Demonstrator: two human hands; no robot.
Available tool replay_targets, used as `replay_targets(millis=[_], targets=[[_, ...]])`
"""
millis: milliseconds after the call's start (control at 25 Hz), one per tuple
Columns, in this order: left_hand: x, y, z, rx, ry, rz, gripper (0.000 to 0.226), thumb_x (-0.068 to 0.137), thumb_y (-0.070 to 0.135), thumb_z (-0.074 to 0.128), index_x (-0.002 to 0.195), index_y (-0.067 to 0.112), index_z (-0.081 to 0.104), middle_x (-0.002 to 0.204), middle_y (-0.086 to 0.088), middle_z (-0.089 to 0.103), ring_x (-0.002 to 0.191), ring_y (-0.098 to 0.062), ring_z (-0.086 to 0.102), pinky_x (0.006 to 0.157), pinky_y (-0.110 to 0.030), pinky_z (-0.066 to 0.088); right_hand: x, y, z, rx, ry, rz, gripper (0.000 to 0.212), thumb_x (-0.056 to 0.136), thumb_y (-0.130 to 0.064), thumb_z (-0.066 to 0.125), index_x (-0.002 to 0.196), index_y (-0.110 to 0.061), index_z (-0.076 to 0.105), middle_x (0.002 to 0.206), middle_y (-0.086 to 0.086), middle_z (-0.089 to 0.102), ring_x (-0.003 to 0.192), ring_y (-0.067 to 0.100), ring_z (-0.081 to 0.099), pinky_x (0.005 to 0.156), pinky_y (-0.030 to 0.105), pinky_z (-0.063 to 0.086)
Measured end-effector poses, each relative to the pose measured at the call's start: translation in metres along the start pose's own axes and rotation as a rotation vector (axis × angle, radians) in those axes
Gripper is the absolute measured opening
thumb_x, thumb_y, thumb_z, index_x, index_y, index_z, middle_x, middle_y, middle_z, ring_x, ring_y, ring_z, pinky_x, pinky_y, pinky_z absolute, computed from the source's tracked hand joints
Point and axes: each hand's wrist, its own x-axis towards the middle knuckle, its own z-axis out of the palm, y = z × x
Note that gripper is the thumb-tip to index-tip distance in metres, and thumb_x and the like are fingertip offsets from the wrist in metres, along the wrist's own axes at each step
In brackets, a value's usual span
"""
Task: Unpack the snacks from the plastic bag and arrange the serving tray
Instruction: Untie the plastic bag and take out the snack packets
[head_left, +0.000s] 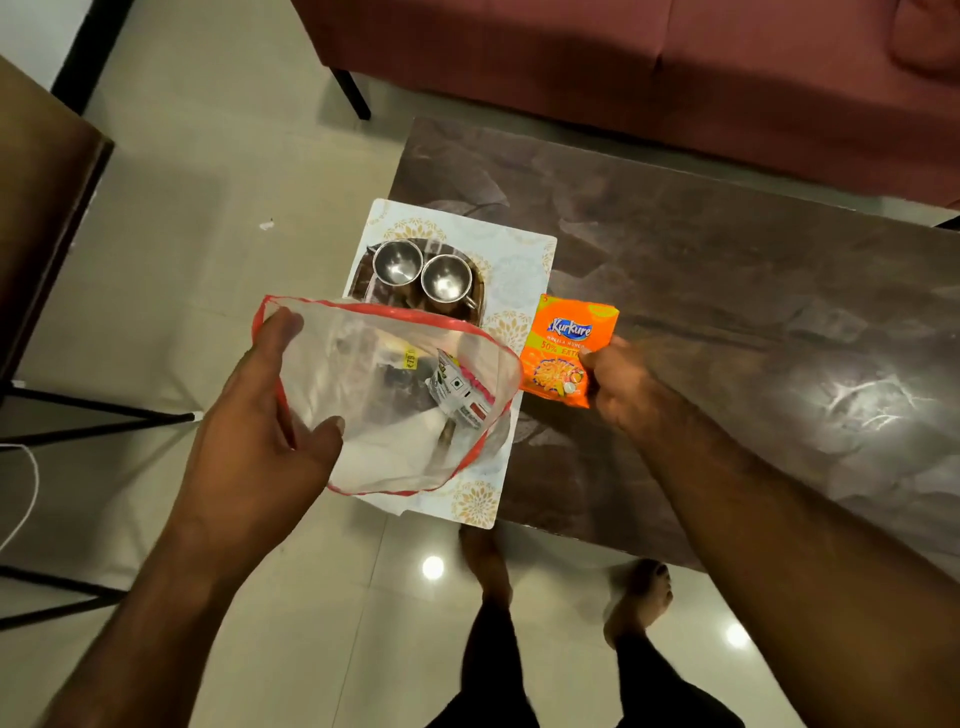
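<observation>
My left hand (270, 415) grips the left rim of a clear plastic bag (363, 415) with a red edge and holds its mouth wide. Inside the bag lies a white and green snack packet (460, 392), with other items blurred beneath it. My right hand (618, 384) pinches an orange Kurkure packet (563, 345) just right of the bag, above the table. Under the bag sits a dark serving tray (366, 283) carrying two steel cups (397, 262) side by side. The tray rests on a pale patterned placemat (514, 260).
The dark marbled coffee table (727, 312) stretches to the right. A maroon sofa (623, 62) runs along the back. A wooden piece with black metal legs (47, 208) stands at the left on the tiled floor. My bare feet (639, 597) are below the table edge.
</observation>
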Motion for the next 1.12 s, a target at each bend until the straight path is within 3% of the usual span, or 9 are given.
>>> replay_targets(millis=[120,360,440,520,640,720,840,960,1120], targets=[[-0.004,-0.008,0.004,-0.025,-0.019,0.003,0.095,0.08,0.007,0.078,0.153,0.043,0.03,0.148,0.039,0.04,0.095,0.008,0.064,0.086,-0.015,0.045,0.027,0.011,0.004,-0.054,0.041,-0.004,0.038,0.103,0.002,0.046,0.139,-0.008,0.054,0.13,0.017,0.068,0.106,0.038,0.071,0.079,0.054,0.057],[-0.004,-0.013,0.004,-0.041,-0.025,0.007,0.097,0.08,0.004,0.078,0.154,0.043,0.029,0.152,0.032,0.041,0.094,0.003,0.066,0.081,-0.015,0.049,0.025,0.016,0.006,-0.079,0.151,-0.031,0.026,0.101,0.002,0.045,0.116,-0.011,0.062,0.083,0.002,0.065,0.052,0.012,0.067,0.036,0.019,0.048],[-0.003,-0.012,0.006,-0.047,-0.016,0.014,0.099,0.078,0.003,0.079,0.154,0.042,0.028,0.152,0.027,0.044,0.088,-0.004,0.067,0.082,-0.029,0.057,0.005,0.009,-0.004,-0.115,0.264,-0.12,0.04,0.098,0.004,0.043,0.13,-0.01,0.061,0.09,0.003,0.065,0.067,0.014,0.063,0.04,0.016,0.045],[-0.001,-0.011,0.009,-0.058,-0.029,0.01,0.103,0.077,0.001,0.079,0.156,0.039,0.026,0.154,0.017,0.046,0.104,-0.024,0.068,0.089,-0.039,0.058,-0.036,-0.007,-0.012,-0.154,0.248,-0.24,0.05,0.093,0.012,0.041,0.129,-0.011,0.066,0.109,0.007,0.071,0.085,0.015,0.065,0.054,0.017,0.048],[0.0,-0.007,0.013,-0.08,-0.097,-0.009,0.107,0.076,-0.001,0.078,0.159,0.032,0.021,0.155,-0.012,0.046,0.126,-0.053,0.052,0.1,-0.051,0.054,-0.129,-0.035,-0.017,-0.162,0.0,-0.474,0.046,0.086,0.016,0.048,0.1,-0.017,0.077,0.103,0.003,0.079,0.093,0.018,0.075,0.061,0.015,0.055],[-0.002,0.001,0.013,-0.103,-0.106,0.03,0.107,0.075,-0.005,0.077,0.161,0.025,0.02,0.165,0.002,0.033,0.132,-0.052,0.048,0.106,-0.053,0.05,-0.188,-0.055,-0.006,-0.186,-0.282,-0.6,0.042,0.082,0.011,0.05,0.093,-0.016,0.081,0.095,0.004,0.081,0.091,0.021,0.078,0.07,0.02,0.06],[-0.01,0.015,0.012,-0.156,-0.119,0.085,0.107,0.076,-0.007,0.075,0.162,0.022,0.018,0.162,0.022,0.021,0.15,-0.019,0.036,0.117,-0.045,0.041,-0.232,-0.066,0.034,-0.56,-0.548,-0.653,0.044,0.083,0.008,0.049,0.102,-0.014,0.081,0.099,0.0,0.081,0.094,0.013,0.076,0.081,0.022,0.058],[-0.018,0.025,0.009,-0.232,-0.151,0.118,0.105,0.079,-0.008,0.07,0.162,0.024,0.015,0.166,0.012,0.024,0.153,-0.012,0.03,0.121,-0.045,0.036,-0.229,-0.055,0.086,-1.319,-0.459,-0.715,0.043,0.091,-0.006,0.055,0.131,-0.016,0.067,0.13,0.003,0.069,0.119,0.021,0.063,0.091,0.025,0.048],[-0.027,0.03,0.008,-0.224,-0.161,0.144,0.102,0.08,-0.006,0.069,0.16,0.03,0.019,0.162,0.011,0.035,0.149,-0.011,0.037,0.116,-0.04,0.042,-0.195,-0.019,0.119,-1.893,-0.198,-0.591,0.068,0.088,-0.024,0.069,0.147,-0.009,0.038,0.146,0.023,0.043,0.129,0.043,0.049,0.101,0.044,0.046]])
